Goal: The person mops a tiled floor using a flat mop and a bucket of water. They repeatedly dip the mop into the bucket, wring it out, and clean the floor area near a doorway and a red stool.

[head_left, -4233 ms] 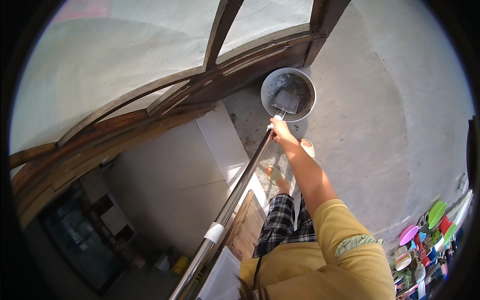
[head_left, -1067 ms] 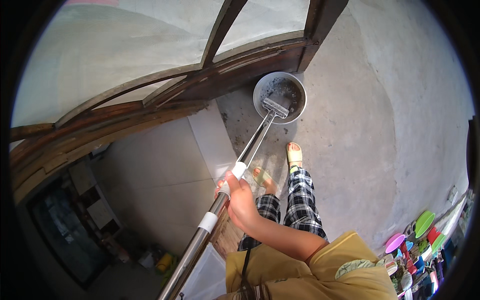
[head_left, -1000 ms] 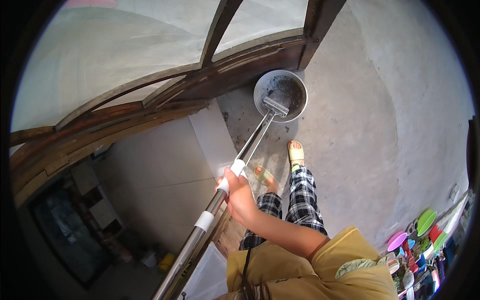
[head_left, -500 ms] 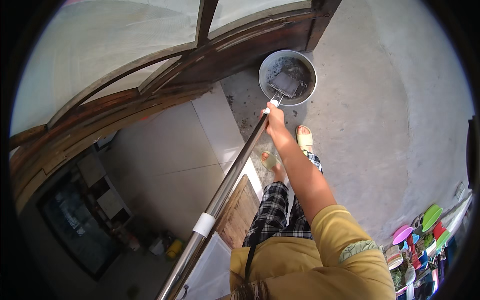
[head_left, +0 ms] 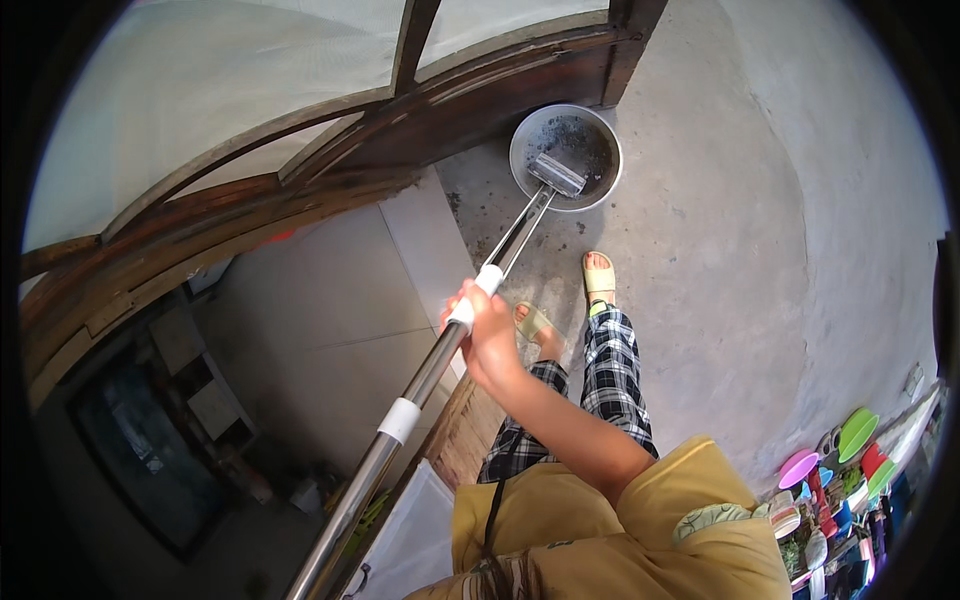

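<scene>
A person in a yellow top and black-and-white checked trousers stands on a concrete floor (head_left: 760, 260), seen from above, gripping a long metal pole (head_left: 430, 370) with one hand (head_left: 487, 335). The hand, which appears to be the right one though the angle makes that hard to confirm, is wrapped fully around the shaft at a white band, fingers closed tight on it. The other hand is out of sight. The pole slants from the lower left edge of the frame up toward the right, and its flat mop head (head_left: 557, 174) rests inside a round grey metal basin (head_left: 600, 140) that sits on the floor against the foot of a dark wooden window frame (head_left: 330, 150). The basin's bottom looks dark and wet. The person's feet, in pale green sandals (head_left: 599, 277), are planted just below the basin, one ahead of the other. A pale tiled floor (head_left: 330, 300) lies to the left, below the frame. At the far lower right, a cluster of brightly coloured plastic bowls (head_left: 830, 460) in green, pink and red sits at the picture's rim.
</scene>
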Tool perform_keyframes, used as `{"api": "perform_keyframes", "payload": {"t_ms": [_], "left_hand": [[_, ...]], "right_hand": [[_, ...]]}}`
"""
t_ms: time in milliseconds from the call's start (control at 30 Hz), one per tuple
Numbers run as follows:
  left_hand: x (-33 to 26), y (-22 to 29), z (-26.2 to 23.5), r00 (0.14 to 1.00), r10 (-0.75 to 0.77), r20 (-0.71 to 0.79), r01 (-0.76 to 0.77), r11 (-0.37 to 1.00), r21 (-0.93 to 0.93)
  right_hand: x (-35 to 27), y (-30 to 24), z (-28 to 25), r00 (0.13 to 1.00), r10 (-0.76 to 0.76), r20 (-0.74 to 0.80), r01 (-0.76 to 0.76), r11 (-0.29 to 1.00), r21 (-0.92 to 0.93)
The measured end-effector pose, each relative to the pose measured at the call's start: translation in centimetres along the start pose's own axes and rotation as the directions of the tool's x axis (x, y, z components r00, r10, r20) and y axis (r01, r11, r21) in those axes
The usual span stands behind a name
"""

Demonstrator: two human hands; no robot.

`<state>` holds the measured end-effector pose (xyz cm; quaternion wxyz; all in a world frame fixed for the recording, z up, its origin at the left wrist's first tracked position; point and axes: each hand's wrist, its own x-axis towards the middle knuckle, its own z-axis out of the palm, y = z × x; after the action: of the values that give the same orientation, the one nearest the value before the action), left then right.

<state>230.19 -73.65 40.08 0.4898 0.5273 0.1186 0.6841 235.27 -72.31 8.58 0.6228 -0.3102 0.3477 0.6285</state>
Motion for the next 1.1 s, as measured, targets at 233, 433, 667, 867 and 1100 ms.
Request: {"api": "perform_keyframes", "payload": {"t_ms": [233, 433, 667, 867, 1100], "left_hand": [[-0.5, -0.5, -0.4, 0.998, -0.026, 0.048, 0.022, 0.996, 0.081], [-1.2, 1.8, -1.9, 0.999, -0.036, 0.008, 0.034, 0.991, 0.13], [-0.8, 5.0, -3.6, 0.991, -0.124, 0.052, 0.115, 0.983, 0.139], [2.0, 11.2, -2.7, 0.967, -0.153, 0.202, 0.135, 0.986, 0.102], [3.2, 23.9, -1.4, 0.991, -0.097, 0.09, 0.085, 0.989, 0.121]], "right_hand": [[23.1, -8.6, -11.4, 0.988, -0.071, -0.14, 0.018, 0.936, -0.353], [19.8, -4.3, -9.6, 0.973, -0.099, -0.21, 0.068, 0.986, -0.154], [-3.5, 2.3, 1.0, 0.991, 0.061, -0.119, -0.057, 0.997, 0.045], [3.0, 0.6, -1.3, 0.989, -0.061, -0.137, 0.056, 0.998, -0.037], [13.1, -2.2, -7.0, 0.98, -0.112, -0.167, 0.065, 0.961, -0.268]]}}
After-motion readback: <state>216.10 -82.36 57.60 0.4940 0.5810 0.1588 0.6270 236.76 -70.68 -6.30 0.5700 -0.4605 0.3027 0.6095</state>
